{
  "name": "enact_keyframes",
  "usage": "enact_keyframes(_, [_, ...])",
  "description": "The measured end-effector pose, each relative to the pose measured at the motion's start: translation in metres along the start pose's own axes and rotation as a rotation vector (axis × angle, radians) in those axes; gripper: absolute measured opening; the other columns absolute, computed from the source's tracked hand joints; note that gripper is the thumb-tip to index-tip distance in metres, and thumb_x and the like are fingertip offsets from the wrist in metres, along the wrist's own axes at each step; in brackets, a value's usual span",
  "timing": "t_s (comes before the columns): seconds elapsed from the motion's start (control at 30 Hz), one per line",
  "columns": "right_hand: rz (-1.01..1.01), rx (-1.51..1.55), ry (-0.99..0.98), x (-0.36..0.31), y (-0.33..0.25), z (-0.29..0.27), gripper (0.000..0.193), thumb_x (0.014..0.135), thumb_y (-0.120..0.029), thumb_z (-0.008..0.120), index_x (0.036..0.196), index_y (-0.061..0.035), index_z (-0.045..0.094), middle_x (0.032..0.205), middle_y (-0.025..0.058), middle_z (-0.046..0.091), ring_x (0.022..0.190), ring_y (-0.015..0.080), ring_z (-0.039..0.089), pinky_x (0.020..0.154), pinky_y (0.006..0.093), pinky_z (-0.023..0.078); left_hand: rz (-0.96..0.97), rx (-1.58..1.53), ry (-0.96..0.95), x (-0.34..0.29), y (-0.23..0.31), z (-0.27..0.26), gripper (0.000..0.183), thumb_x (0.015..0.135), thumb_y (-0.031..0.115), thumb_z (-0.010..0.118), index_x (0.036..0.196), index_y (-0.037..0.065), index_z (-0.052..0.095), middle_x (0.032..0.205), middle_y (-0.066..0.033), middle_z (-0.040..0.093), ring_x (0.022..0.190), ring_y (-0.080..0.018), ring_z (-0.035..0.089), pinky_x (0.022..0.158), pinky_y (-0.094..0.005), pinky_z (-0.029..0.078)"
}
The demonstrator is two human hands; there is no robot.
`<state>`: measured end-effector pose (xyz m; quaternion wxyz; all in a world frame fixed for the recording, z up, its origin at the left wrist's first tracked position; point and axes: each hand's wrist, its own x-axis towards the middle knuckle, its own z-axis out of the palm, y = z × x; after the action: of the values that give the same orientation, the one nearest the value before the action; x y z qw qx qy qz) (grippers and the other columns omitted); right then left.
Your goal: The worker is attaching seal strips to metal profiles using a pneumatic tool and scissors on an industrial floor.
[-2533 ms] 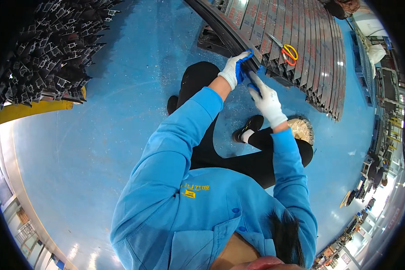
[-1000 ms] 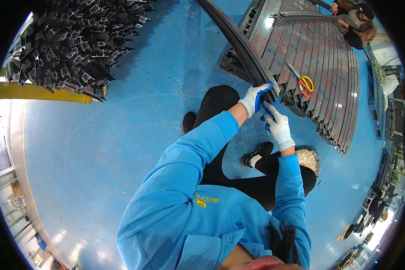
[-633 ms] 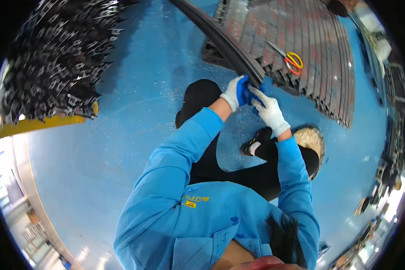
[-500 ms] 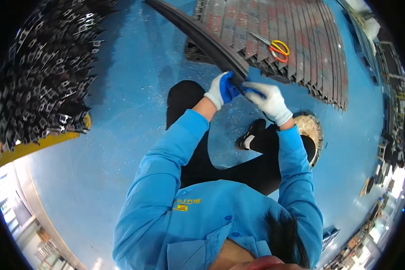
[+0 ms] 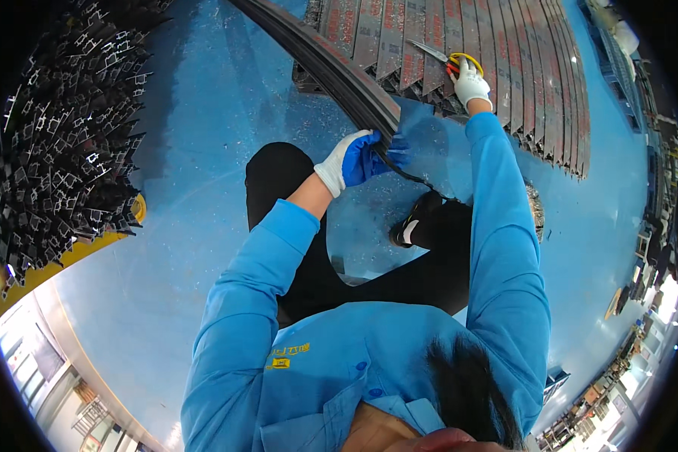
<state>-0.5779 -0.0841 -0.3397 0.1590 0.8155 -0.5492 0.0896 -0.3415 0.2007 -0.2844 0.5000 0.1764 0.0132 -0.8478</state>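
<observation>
My left hand (image 5: 360, 159), in a white glove with a blue palm, is closed round the near end of a long dark profile (image 5: 339, 79), which runs away to the upper left. From that end a thin black strip (image 5: 413, 178) hangs down to the right. My right hand (image 5: 472, 84), gloved in white, is at the scissors (image 5: 434, 52), with its fingers over the yellow and orange handles. The scissors lie on a stack of grey profiles (image 5: 497, 45), blades pointing left. My fingertips are partly hidden behind the glove and the handles.
A tall pile of black profiles (image 5: 60, 151) stands at the left on a yellow support (image 5: 75, 261). My knees and a shoe (image 5: 408, 226) are below the profile. A round seat-like object (image 5: 535, 211) shows beside my right knee. Small chips are scattered on the blue floor (image 5: 181, 248).
My right hand has left the profile's end and reached up and right to the scissors. The left hand, still holding the profile, has shifted slightly left and down. The black strip now hangs loose.
</observation>
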Motion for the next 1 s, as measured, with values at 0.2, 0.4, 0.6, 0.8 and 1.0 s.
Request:
enact_keyframes(0.2, [-0.028, 0.026, -0.422, 0.004, -0.041, -0.059, 0.045, 0.084, -0.043, 0.052, 0.115, -0.0096, 0.053, 0.102, 0.0166, 0.063, 0.087, 0.0406, 0.062, 0.075, 0.0455, 0.049, 0.016, 0.052, 0.052, -0.012, 0.007, 0.0, 0.033, 0.089, 0.017, 0.051, 0.119, 0.004, 0.051, 0.113, -0.0159, 0.061, 0.095, -0.0319, 0.062, 0.085, -0.0486, 0.049])
enact_keyframes(0.4, [0.242, 0.476, -0.474, -0.051, -0.031, -0.107, 0.048, 0.082, -0.036, 0.057, 0.114, -0.0008, 0.053, 0.105, 0.0192, 0.063, 0.085, 0.0336, 0.063, 0.073, 0.039, 0.049, -0.029, 0.046, -0.048, -0.004, 0.004, 0.01, 0.036, 0.091, 0.022, 0.048, 0.122, 0.005, 0.05, 0.111, -0.017, 0.06, 0.096, -0.0345, 0.061, 0.085, -0.0521, 0.049])
enact_keyframes(0.6, [0.308, 1.491, -0.359, -0.15, -0.041, -0.221, 0.046, 0.079, -0.006, 0.061, 0.123, 0.0014, 0.048, 0.092, 0.0096, 0.059, 0.074, 0.0146, 0.056, 0.064, 0.023, 0.047, -0.036, -0.019, -0.115, 0.005, -0.003, 0.015, 0.043, 0.093, 0.031, 0.042, 0.126, 0.005, 0.046, 0.116, -0.0202, 0.058, 0.101, -0.0401, 0.059, 0.089, -0.0569, 0.046])
enact_keyframes(0.8, [0.58, 1.83, -0.812, -0.239, -0.095, -0.306, 0.042, 0.093, -0.039, 0.05, 0.115, -0.0027, 0.048, 0.081, 0.0046, 0.054, 0.065, 0.0139, 0.055, 0.055, 0.0236, 0.045, -0.041, -0.042, -0.034, 0.013, -0.008, 0.018, 0.05, 0.093, 0.038, 0.035, 0.131, 0.005, 0.041, 0.122, -0.022, 0.054, 0.106, -0.0461, 0.054, 0.093, -0.0589, 0.043])
enact_keyframes(1.0, [0.622, 2.088, -1.01, -0.272, -0.117, -0.304, 0.047, 0.094, -0.044, 0.046, 0.12, -0.0052, 0.044, 0.082, 0.0085, 0.056, 0.067, 0.0185, 0.059, 0.052, 0.0285, 0.048, -0.04, -0.073, -0.147, 0.028, -0.012, -0.001, 0.06, 0.092, 0.041, 0.032, 0.137, 0.003, 0.034, 0.128, -0.025, 0.049, 0.111, -0.0507, 0.05, 0.095, -0.0588, 0.04])
